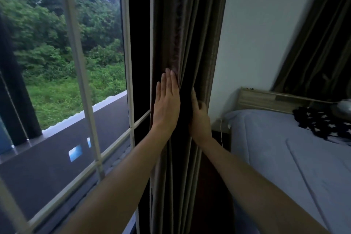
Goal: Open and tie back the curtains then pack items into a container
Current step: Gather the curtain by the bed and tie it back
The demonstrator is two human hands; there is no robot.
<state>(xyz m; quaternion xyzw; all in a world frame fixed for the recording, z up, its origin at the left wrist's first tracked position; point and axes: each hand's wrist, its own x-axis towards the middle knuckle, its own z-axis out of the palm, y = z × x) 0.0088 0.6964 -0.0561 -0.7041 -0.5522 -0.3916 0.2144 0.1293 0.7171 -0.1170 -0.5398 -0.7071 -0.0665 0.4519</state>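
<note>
A white-framed window looks out on green trees. To the right, a bed with a pale blue cover stands against a white wall. A dark star-patterned cloth lies near its wooden headboard. A white cable hangs beside the bed.

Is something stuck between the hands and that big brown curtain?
No, nothing visible is. The left hand presses flat on the gathered dark brown fabric curtain, and the right hand grips its folds from the other side.

Bare forearms, bare left hand, right hand
</note>
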